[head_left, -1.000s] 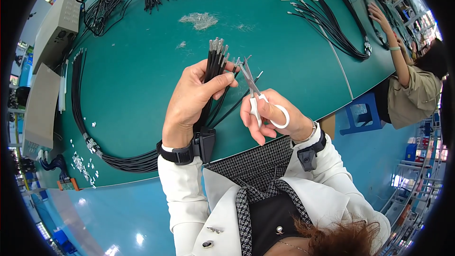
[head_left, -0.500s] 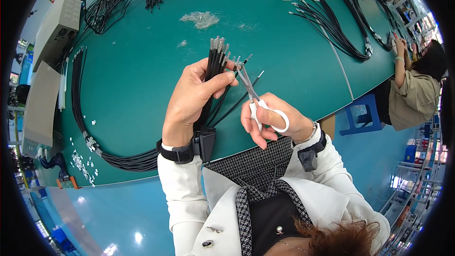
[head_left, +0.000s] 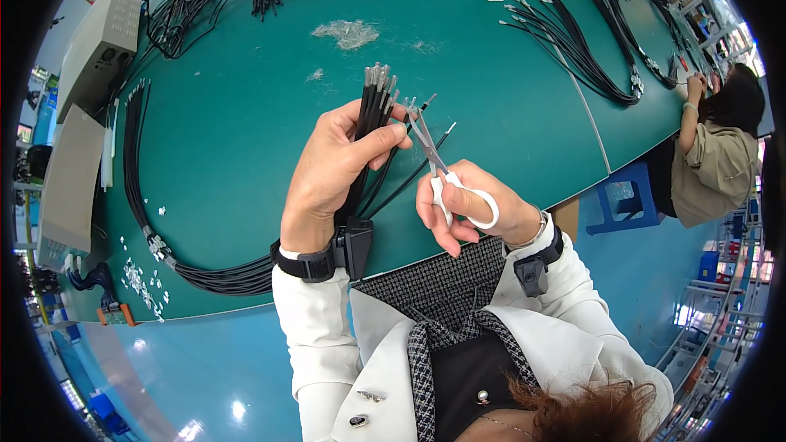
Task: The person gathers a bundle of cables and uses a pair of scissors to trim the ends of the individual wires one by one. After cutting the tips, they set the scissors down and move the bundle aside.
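My left hand (head_left: 336, 160) is closed round a bundle of black cables (head_left: 370, 119), whose stripped silvery ends point away from me. In my right hand (head_left: 479, 205) is a pair of scissors (head_left: 438, 170) with white handles, thumb and fingers in the loops. The blades reach to a cable end beside my left fingertips; whether they touch it I cannot make out. One loose black cable (head_left: 422, 165) from the bundle sticks out to the right, beneath the scissors. Lower parts of the bundle are hidden behind my left hand and wrist.
A green table (head_left: 508, 98) spans the view. Clear scraps (head_left: 348, 33) lie beyond my hands, white bits (head_left: 146, 282) at the near left. A cable bundle (head_left: 225, 277) curves along the left; grey boxes (head_left: 98, 57) stand there. At right, a co-worker (head_left: 716, 147) sits near a blue stool (head_left: 624, 200).
My hands, the scissors and the cable bundle look the same as before. On the right, the co-worker's hands and head have shifted a little.
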A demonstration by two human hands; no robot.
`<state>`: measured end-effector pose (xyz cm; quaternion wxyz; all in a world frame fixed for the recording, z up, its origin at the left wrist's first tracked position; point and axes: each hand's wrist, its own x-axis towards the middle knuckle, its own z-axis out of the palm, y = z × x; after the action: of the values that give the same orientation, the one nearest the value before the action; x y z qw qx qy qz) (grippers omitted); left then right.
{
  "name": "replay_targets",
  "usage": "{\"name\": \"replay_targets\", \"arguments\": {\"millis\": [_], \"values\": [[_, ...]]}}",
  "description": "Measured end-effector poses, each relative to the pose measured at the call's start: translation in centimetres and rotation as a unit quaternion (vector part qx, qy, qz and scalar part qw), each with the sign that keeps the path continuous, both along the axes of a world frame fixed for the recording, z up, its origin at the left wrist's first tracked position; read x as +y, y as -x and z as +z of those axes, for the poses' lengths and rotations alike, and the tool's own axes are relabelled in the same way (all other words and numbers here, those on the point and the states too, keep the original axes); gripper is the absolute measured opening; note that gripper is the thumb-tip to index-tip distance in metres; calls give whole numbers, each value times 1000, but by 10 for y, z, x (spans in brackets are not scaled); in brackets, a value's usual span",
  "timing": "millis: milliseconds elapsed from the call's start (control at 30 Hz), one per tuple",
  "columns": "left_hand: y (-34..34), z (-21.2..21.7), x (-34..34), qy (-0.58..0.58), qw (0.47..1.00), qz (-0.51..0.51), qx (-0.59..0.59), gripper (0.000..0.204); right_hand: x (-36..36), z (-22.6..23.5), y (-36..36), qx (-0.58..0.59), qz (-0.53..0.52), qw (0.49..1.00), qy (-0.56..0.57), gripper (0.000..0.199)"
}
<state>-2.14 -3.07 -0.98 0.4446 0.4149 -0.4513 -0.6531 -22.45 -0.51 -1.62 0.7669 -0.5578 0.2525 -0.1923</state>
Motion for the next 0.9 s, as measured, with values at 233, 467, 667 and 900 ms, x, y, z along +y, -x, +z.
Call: {"name": "replay_targets", "arguments": {"millis": [233,467,667,900], "values": [[0,0,0,2,1000,-3,-5,20,-1,4,1,16,-18,1000,11,62],[0,-3,-2,2,1000,3,4,19,0,0,4,25,23,999,-4,57],[1,-1,0,0,1000,2,-1,20,-2,4,5,17,16,1000,-6,56],[0,-2,-1,5,1000,-2,-4,20,-3,4,4,20,11,1000,-11,57]]}}
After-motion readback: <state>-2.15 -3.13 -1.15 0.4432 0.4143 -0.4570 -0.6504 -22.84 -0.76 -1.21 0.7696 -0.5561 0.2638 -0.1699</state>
